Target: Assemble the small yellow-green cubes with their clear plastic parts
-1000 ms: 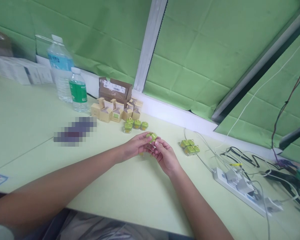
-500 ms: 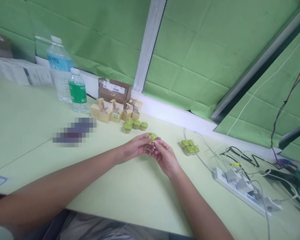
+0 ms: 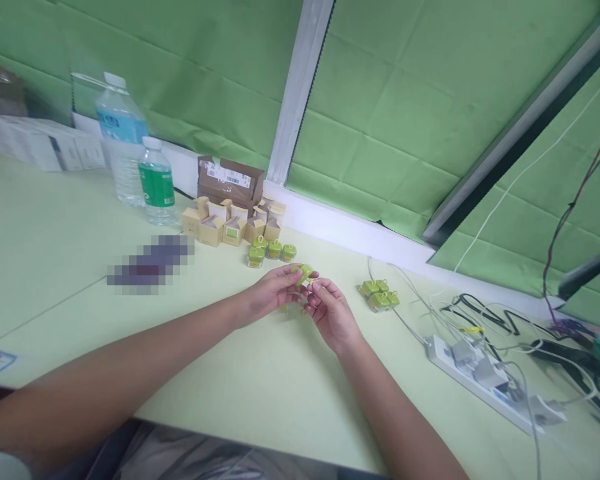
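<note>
My left hand (image 3: 275, 290) pinches a small green lid (image 3: 304, 273) between thumb and fingers above the table. Close against it, the thumb and fingers of my right hand (image 3: 333, 313) are pinched on a small pale yellow loop (image 3: 311, 283) at the lid's edge. Below the hands, a clear piece with yellow bits (image 3: 293, 308) is partly hidden by the fingers. Several green-lidded clear little boxes (image 3: 256, 257) with loops on top stand just beyond my left hand. Another cluster of green-lidded boxes (image 3: 380, 300) sits to the right of my right hand.
Opened small cartons (image 3: 211, 230) stand before a brown cardboard box (image 3: 230, 180) at the back. Two water bottles (image 3: 156, 187) are left of them. On the right lie a white power strip (image 3: 480, 380) with plugs and tangled cables (image 3: 500, 313). A blurred-out dark object (image 3: 150, 265) lies at left.
The right fingers have drawn slightly away from the lid, and the pale yellow loop shows more between the hands. The left hand keeps its hold on the lid.
</note>
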Action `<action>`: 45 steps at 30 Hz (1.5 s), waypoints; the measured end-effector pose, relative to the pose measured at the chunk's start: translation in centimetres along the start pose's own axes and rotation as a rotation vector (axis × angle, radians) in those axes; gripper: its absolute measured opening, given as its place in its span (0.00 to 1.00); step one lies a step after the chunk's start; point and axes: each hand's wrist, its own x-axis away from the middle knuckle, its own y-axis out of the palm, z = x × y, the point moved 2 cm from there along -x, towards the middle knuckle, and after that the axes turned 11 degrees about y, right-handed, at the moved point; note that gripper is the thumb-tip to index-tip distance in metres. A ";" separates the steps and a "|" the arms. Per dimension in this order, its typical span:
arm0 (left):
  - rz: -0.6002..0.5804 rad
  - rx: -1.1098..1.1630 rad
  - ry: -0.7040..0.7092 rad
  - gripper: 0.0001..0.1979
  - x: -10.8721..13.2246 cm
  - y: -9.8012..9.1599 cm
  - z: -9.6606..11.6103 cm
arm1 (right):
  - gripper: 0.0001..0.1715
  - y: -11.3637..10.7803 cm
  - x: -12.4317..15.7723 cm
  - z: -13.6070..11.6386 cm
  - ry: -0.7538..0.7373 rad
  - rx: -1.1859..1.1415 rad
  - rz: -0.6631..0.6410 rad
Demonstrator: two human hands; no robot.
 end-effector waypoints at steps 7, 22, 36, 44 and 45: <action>0.197 -0.038 0.089 0.18 -0.5 -0.8 0.4 | 0.13 -0.5 0.1 -0.3 -0.037 -0.008 0.017; -0.039 -1.091 0.429 0.21 0.3 -1.0 0.1 | 0.15 -0.1 0.3 -0.6 -0.211 0.417 0.158; -0.207 -1.079 0.401 0.21 0.8 -0.9 -0.5 | 0.10 -1.1 0.5 -0.3 -0.477 1.122 0.255; -0.203 -1.100 0.393 0.23 0.8 -0.8 -0.4 | 0.10 -0.9 0.8 -0.4 -0.604 1.325 0.328; -0.201 -1.101 0.394 0.23 0.8 -0.8 -0.3 | 0.10 -0.9 0.8 -0.4 -0.612 1.335 0.332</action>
